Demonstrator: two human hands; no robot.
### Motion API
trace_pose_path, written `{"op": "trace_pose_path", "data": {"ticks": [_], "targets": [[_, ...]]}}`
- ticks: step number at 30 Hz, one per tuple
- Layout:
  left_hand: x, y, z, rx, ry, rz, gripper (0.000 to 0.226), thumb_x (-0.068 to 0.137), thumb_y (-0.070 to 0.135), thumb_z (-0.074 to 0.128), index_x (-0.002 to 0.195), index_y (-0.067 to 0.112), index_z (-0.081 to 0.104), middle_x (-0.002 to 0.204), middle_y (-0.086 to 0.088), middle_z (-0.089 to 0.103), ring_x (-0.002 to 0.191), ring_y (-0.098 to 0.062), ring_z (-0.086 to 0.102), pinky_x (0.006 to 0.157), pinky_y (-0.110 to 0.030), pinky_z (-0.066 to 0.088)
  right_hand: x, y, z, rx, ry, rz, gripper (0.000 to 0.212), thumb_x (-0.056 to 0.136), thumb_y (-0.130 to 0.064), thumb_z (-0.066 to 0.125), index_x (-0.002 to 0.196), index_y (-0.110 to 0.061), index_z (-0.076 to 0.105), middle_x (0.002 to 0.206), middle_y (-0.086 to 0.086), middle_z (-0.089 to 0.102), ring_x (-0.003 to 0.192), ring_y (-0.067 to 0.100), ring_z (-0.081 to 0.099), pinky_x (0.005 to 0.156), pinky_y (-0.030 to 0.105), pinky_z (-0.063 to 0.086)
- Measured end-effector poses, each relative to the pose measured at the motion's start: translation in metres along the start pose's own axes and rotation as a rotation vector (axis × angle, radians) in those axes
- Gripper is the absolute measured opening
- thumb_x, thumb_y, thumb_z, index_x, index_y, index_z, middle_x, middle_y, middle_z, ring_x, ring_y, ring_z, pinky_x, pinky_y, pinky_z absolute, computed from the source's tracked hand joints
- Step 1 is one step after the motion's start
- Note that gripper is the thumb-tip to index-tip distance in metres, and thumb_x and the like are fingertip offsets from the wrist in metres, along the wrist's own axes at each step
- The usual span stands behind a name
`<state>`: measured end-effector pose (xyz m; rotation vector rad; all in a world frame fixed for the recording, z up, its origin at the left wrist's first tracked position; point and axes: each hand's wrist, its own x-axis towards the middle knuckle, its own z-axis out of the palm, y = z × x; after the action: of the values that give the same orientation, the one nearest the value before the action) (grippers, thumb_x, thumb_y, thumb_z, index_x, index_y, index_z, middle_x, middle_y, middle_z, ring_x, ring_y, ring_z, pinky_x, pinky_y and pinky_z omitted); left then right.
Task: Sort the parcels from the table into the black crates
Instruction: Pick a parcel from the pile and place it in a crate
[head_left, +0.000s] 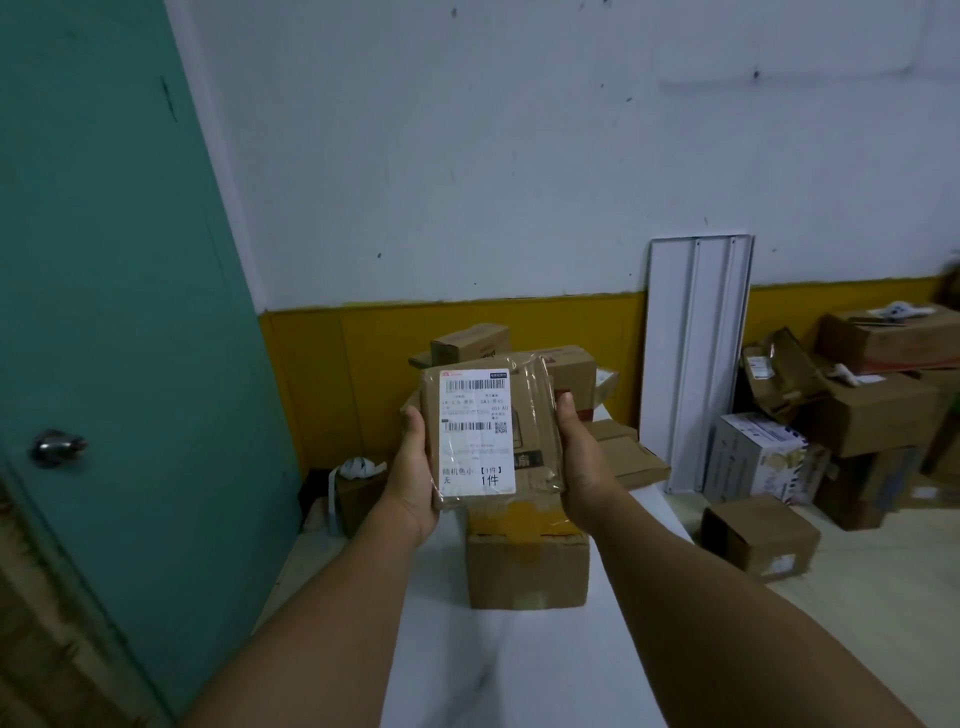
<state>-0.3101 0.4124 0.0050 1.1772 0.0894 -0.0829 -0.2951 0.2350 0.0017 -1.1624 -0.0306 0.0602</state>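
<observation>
Two hands are raised above the worktop (519, 665), and between them a small taped parcel (530, 431) is gripped by its long sides, label turned up toward the camera; the left hand (413, 480) is curled round the parcel's left edge with the thumb along it, and the right hand (584, 462) is wrapped round the right edge in the same way; the white shipping label (477, 431) is held upright, so the step in hand is judged to be a reading of the label before a crate is chosen. Directly beneath the held parcel a larger brown box (527, 566) with yellow tape is left on the worktop; behind the held parcel several more cartons (569, 366) are stacked at the worktop's far end against the yellow band of the wall, and flat cardboard pieces (628, 457) are seen just to the right of the parcel. No black crate can be made out anywhere, so what has already been sorted cannot be told; from the number of parcels left on the worktop, much of the sorting is judged to be outstanding. To the right of the held parcel, past a white panel (696, 364) leaned on the wall, many boxes (878, 410) are heaped on the floor; to its left a teal door (104, 260) is seen, and low beside the worktop a small box with white strapping (358, 483).
</observation>
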Motion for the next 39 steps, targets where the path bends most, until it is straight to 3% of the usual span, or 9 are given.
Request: {"op": "trace_pose_path", "data": {"ticks": [8, 12, 18, 22, 29, 34, 39], "targets": [[0.002, 0.004, -0.005, -0.009, 0.034, 0.024, 0.061, 0.096, 0.068, 0.024, 0.114, 0.031, 0.069, 0.105, -0.005, 0.076, 0.090, -0.029, 0.073, 0.074, -0.046, 0.058, -0.006, 0.001, 0.007, 0.074, -0.015, -0.021, 0.044, 0.100, -0.053, 0.038, 0.117, -0.025, 0.068, 0.117, 0.012, 0.072, 0.112, 0.033, 0.066, 0.105, 0.058, 0.044], [-0.003, 0.015, -0.010, -0.038, 0.088, 0.014, 0.056, 0.099, 0.060, 0.033, 0.114, 0.021, 0.071, 0.104, -0.012, 0.075, 0.095, -0.036, 0.070, 0.073, -0.048, 0.058, -0.004, 0.005, 0.016, 0.080, -0.012, -0.017, 0.057, 0.084, -0.062, 0.053, 0.120, -0.020, 0.068, 0.116, 0.013, 0.072, 0.110, 0.034, 0.067, 0.102, 0.059, 0.046], [-0.007, 0.044, -0.018, 0.013, 0.149, 0.068, 0.051, 0.100, 0.056, 0.038, 0.117, 0.020, 0.070, 0.101, -0.012, 0.076, 0.090, -0.036, 0.072, 0.064, -0.045, 0.059, -0.002, -0.003, 0.039, 0.041, -0.080, -0.067, 0.031, 0.098, -0.046, 0.050, 0.103, -0.021, 0.068, 0.097, 0.008, 0.077, 0.095, 0.031, 0.072, 0.088, 0.050, 0.056], [-0.014, 0.054, -0.023, 0.053, 0.156, 0.108, 0.049, 0.098, 0.057, 0.040, 0.123, 0.023, 0.066, 0.108, -0.012, 0.074, 0.093, -0.035, 0.072, 0.066, -0.044, 0.060, -0.003, -0.001, 0.055, 0.013, -0.137, -0.095, 0.034, 0.099, -0.036, 0.053, 0.123, -0.015, 0.064, 0.106, 0.012, 0.075, 0.103, 0.035, 0.070, 0.090, 0.051, 0.055], [-0.031, 0.051, -0.024, 0.089, 0.294, 0.199, 0.045, 0.100, 0.053, 0.043, 0.122, 0.021, 0.065, 0.104, -0.010, 0.075, 0.091, -0.032, 0.073, 0.064, -0.041, 0.060, 0.004, 0.007, 0.057, 0.025, -0.209, -0.059, 0.038, 0.095, -0.026, 0.061, 0.131, -0.014, 0.059, 0.107, 0.015, 0.074, 0.100, 0.034, 0.072, 0.089, 0.050, 0.057], [-0.045, 0.047, -0.025, 0.096, 0.467, 0.272, 0.046, 0.098, 0.054, 0.045, 0.120, 0.020, 0.066, 0.108, -0.011, 0.074, 0.097, -0.033, 0.072, 0.084, -0.054, 0.058, 0.012, 0.011, 0.063, 0.060, -0.327, 0.018, 0.041, 0.093, -0.025, 0.065, 0.133, -0.016, 0.060, 0.112, 0.015, 0.073, 0.104, 0.035, 0.070, 0.095, 0.054, 0.054], [-0.088, 0.020, -0.030, 0.055, 0.660, 0.298, 0.040, 0.099, 0.050, 0.047, 0.122, 0.022, 0.066, 0.107, -0.008, 0.075, 0.096, -0.031, 0.072, 0.078, -0.045, 0.060, 0.001, 0.042, 0.066, 0.007, -0.460, 0.151, 0.041, 0.094, -0.030, 0.063, 0.133, -0.017, 0.060, 0.112, 0.012, 0.074, 0.104, 0.033, 0.071, 0.097, 0.055, 0.052]]}}
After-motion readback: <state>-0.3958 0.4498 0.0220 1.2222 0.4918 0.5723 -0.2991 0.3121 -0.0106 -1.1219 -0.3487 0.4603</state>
